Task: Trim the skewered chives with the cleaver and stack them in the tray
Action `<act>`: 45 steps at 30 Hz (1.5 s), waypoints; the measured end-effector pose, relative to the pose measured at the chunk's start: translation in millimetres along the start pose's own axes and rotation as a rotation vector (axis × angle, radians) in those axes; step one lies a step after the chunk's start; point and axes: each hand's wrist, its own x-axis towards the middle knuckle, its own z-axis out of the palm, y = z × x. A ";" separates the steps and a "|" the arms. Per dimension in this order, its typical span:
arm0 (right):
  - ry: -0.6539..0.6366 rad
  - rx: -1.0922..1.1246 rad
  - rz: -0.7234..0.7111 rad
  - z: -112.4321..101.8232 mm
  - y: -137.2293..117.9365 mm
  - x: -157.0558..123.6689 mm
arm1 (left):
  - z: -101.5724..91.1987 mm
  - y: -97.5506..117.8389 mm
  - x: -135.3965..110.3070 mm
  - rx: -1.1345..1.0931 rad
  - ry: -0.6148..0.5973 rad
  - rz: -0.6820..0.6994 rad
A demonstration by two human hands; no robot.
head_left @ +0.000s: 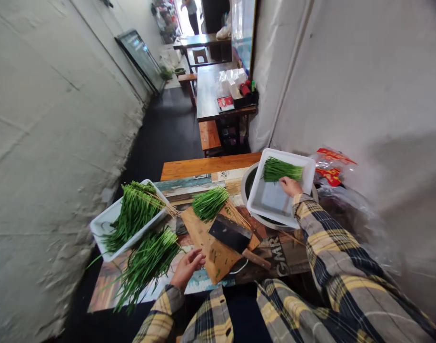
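Observation:
My right hand (291, 186) reaches over a white tray (253, 202) with its fingers bent together at the lower edge of a bunch of chives (282, 170) lying inside. My left hand (187, 267) hovers beside the cutting board (194, 228), fingers loosely apart and holding nothing. On the board lie another bunch of chives (210, 202), several thin bamboo sticks (238, 215) and a cleaver (230, 233) with a wooden handle. A loose pile of chives (150, 264) rests left of my left hand.
At the left, a second white tray (109, 224) holds more chives with bamboo sticks. A round metal basin (244, 188) sits under the right tray. Plastic bags (346, 205) lie against the right wall. Beyond are a wooden bench (193, 166) and further tables (207, 95).

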 end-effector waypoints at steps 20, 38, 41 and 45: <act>-0.266 0.165 -0.374 85.6 -79.6 -261.3 | 35.6 112.8 112.7 0.915 0.288 0.742; -0.231 0.142 -0.292 103.6 -92.2 -237.7 | 82.6 158.1 185.9 1.336 0.278 0.620; -0.248 0.122 -0.281 102.1 -87.7 -247.5 | 81.2 158.6 187.7 1.289 0.259 0.642; -0.249 0.097 -0.281 98.5 -80.2 -262.5 | 75.3 158.7 190.5 1.180 0.147 0.730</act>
